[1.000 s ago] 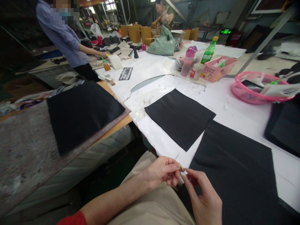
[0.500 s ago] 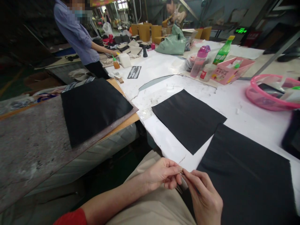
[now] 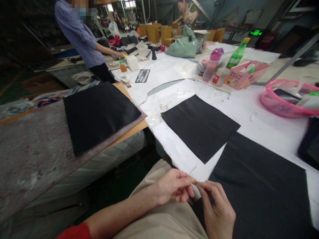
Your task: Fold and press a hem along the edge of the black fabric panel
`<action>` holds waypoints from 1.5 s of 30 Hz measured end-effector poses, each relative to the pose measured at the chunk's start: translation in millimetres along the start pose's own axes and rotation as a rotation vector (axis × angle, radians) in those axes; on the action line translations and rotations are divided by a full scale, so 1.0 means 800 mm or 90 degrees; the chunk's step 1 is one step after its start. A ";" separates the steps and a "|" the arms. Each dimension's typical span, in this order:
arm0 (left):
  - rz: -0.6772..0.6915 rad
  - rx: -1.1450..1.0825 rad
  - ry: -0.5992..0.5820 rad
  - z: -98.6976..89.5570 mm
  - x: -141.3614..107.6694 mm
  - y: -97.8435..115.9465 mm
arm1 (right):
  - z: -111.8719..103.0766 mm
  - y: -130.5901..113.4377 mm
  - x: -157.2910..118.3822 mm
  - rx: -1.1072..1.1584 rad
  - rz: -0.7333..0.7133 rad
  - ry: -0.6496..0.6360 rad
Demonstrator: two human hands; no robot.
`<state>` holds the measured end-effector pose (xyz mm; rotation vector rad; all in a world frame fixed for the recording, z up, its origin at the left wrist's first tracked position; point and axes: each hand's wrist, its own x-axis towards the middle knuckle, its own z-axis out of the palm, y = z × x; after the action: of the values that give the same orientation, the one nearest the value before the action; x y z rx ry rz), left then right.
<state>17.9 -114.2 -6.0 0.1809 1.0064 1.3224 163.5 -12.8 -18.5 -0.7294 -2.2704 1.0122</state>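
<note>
"Large black sheet (image 3: 264, 186): where does it lie, and how are the hands placed?"

"Flat on the white table (image 3: 171, 142), beside the right hand (image 3: 219, 209). Thumb and forefinger of the left hand (image 3: 171, 187) are pinched together, meeting the similarly pinched right fingertips; whether anything lies between them is too small to tell."

"What would make this fingertip work sound?"

"A light, steady pinch, I judge, with the wrists low and the fingertips clear of the cloth-like surface, which might crease if dragged."

"What adjoins it?"

"A smaller black sheet (image 3: 200, 127), its corner at the large one's edge; touching or overlapping cannot be told. Left, across a dark gap, a third black sheet (image 3: 99, 116) rests on a grey board (image 3: 37, 152)."

"And what obstructs?"

"The pink basket (image 3: 281, 111) limits reach beyond the large sheet; farther off stand a pink box (image 3: 239, 79) and a green bottle (image 3: 238, 54). Farthest, a co-worker (image 3: 79, 39) bends over scattered pieces."
</note>
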 end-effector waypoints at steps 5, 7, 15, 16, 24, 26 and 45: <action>0.042 0.008 0.017 0.002 0.003 -0.005 | 0.002 -0.003 0.001 0.185 0.196 -0.019; 0.086 0.024 0.038 0.003 0.005 -0.008 | 0.003 -0.002 0.001 0.266 0.256 -0.040; 0.324 0.261 0.091 0.003 0.009 -0.020 | 0.011 0.002 -0.005 0.479 0.429 -0.093; 0.350 0.281 0.093 0.003 0.010 -0.021 | 0.012 0.001 -0.005 0.499 0.444 -0.102; 0.488 0.387 0.124 -0.002 0.015 -0.018 | 0.012 0.001 -0.008 0.607 0.533 -0.155; 0.492 0.413 0.136 -0.001 0.013 -0.014 | 0.014 0.001 -0.009 0.640 0.541 -0.166; 0.220 0.386 0.381 -0.141 -0.029 -0.018 | 0.027 0.036 -0.017 0.418 0.432 -0.171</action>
<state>-48.0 -184.8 -69.4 0.4480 1.9478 1.3736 166.3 -15.9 -56.9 -1.1258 -1.6964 2.1403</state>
